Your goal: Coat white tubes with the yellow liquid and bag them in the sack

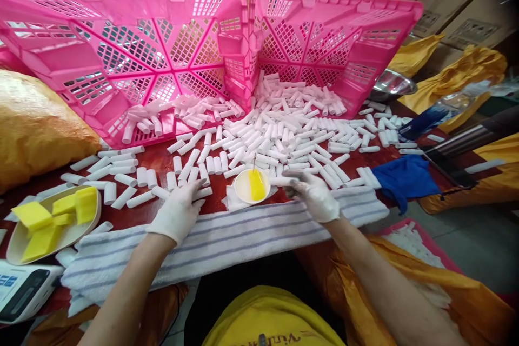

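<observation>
1. Head view: our right hand has its fingers around a white tube beside the bowl; our left hand seems to pinch a second tube.
2. We judge we're handling tubes near the yellow sponge; the next move calls for a light, level grip.
3. Loose tubes crowd the surface behind, leaving little room.

Single head-worn view, looking forward and down from above yellow shirt. Close range: left hand and right hand mid-frame, forearms entering from bottom edge. Striped towel nearer, pink baskets beyond, stacked cartons farther back at upper right. Wide angle, darkened upper-right corner.
</observation>
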Demonstrator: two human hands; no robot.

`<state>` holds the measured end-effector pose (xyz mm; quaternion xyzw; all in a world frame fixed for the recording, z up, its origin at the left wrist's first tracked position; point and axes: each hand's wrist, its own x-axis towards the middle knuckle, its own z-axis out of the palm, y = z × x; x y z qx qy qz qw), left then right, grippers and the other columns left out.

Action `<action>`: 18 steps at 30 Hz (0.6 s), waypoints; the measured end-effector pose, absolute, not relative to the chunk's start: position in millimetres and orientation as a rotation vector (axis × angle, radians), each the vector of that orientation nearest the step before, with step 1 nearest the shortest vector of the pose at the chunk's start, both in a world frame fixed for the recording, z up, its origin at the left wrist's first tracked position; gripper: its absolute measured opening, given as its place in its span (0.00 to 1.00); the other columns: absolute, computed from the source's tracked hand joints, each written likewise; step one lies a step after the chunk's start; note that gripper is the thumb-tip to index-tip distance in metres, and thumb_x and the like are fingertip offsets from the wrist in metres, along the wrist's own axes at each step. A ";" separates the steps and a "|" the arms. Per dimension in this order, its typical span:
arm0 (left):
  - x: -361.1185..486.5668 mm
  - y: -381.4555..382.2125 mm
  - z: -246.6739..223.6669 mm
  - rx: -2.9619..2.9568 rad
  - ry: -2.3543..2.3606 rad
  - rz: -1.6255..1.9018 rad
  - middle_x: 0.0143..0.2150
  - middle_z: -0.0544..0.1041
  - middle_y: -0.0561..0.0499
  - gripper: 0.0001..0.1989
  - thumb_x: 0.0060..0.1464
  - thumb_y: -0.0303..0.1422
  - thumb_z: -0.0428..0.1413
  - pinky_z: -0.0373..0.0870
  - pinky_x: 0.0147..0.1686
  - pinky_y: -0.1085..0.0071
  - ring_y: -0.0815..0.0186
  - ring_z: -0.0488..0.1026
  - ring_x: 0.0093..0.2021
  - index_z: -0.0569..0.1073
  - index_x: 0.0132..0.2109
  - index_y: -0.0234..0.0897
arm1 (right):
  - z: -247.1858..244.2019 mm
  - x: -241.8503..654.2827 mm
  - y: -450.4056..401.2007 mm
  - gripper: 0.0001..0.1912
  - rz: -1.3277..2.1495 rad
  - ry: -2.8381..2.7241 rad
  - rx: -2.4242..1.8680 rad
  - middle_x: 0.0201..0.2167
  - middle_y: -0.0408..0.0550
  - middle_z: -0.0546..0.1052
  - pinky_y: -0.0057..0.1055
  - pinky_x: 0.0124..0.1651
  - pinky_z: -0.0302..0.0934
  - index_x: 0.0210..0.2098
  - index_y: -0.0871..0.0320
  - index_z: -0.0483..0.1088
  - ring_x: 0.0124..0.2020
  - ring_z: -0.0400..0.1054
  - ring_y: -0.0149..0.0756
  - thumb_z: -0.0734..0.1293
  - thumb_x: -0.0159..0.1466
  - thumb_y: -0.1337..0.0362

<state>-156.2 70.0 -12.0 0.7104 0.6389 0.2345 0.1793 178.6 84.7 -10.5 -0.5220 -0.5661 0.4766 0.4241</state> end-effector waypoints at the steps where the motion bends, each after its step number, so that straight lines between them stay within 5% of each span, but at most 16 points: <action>1: -155.6 70.0 -13.9 2.054 1.774 0.649 0.48 0.74 0.42 0.21 0.50 0.36 0.52 0.63 0.50 0.56 0.53 0.69 0.47 0.70 0.53 0.37 | -16.2 166.0 86.8 0.22 1.294 -1.381 -1.275 0.30 0.49 0.77 0.35 0.31 0.68 0.49 0.62 0.68 0.27 0.71 0.36 0.62 0.62 0.53; 7: -149.1 75.3 -16.9 2.280 1.898 0.297 0.40 0.75 0.43 0.18 0.54 0.35 0.50 0.64 0.47 0.57 0.53 0.70 0.43 0.74 0.50 0.39 | -46.1 139.3 95.0 0.12 0.878 -1.677 -1.246 0.44 0.47 0.77 0.44 0.53 0.64 0.42 0.53 0.74 0.47 0.71 0.41 0.66 0.59 0.61; 18: -122.2 60.6 -12.4 1.759 1.777 0.825 0.41 0.76 0.48 0.18 0.53 0.46 0.53 0.65 0.49 0.63 0.60 0.71 0.42 0.74 0.45 0.40 | -54.0 144.7 77.7 0.10 0.685 -1.756 -1.191 0.40 0.48 0.76 0.36 0.47 0.68 0.42 0.54 0.73 0.41 0.71 0.36 0.66 0.61 0.60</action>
